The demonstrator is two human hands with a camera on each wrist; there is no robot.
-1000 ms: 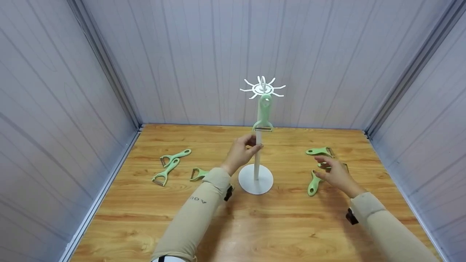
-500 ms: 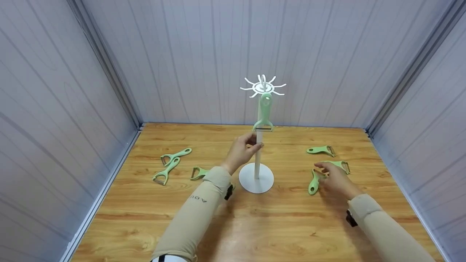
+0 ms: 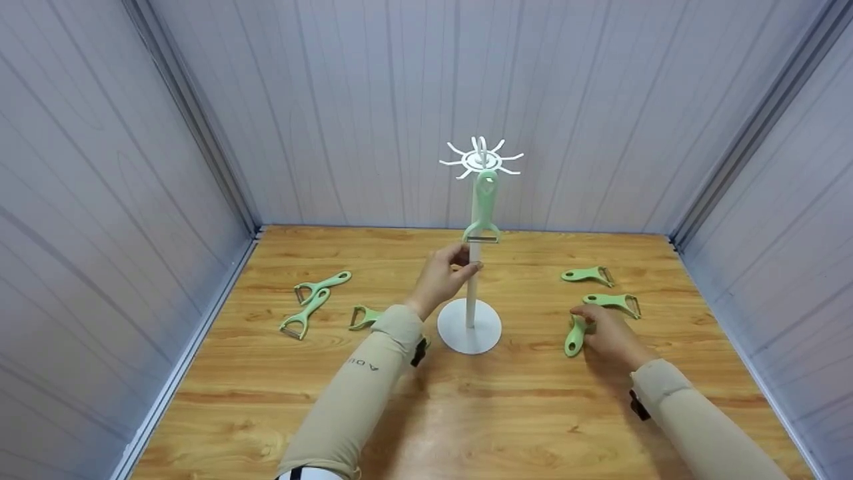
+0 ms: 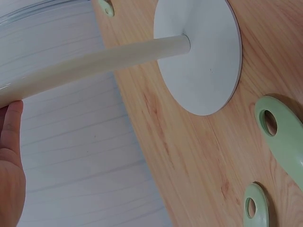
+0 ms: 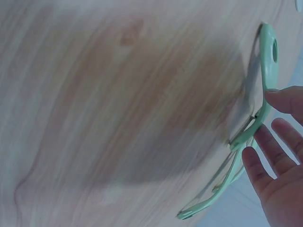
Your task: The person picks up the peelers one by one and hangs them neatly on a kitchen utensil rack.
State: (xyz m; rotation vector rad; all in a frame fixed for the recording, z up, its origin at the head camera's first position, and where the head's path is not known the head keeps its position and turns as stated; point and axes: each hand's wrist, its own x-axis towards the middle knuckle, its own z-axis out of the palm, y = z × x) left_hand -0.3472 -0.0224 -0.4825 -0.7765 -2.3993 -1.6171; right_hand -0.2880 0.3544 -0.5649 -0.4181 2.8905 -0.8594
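Observation:
In the head view, my left hand [image 3: 436, 277] grips the upright pole of a white hook stand [image 3: 471, 293]. The left wrist view also shows that pole [image 4: 104, 64] rising from its round base [image 4: 203, 71]. From one front hook hangs a light green peeler [image 3: 486, 200], blade down. At the right, my right hand [image 3: 610, 337] is at another green peeler [image 3: 574, 338] lying on the table. Its thumb touches the peeler handle [image 5: 269, 66] in the right wrist view, with the other fingers extended and spread beside the peeler. The blade end is partly hidden by the hand in the head view.
Two more green peelers lie behind the right hand, a far peeler [image 3: 586, 275] and a nearer peeler [image 3: 614, 303]. Left of the stand, two peelers [image 3: 310, 310] touch, and a third peeler [image 3: 363, 318] is partly behind the left forearm. Panel walls [image 3: 346, 120] enclose the wooden table [image 3: 506, 413].
My right hand has lowered and moved slightly left onto the nearest peeler, uncovering the two behind it. My left hand keeps its hold on the pole.

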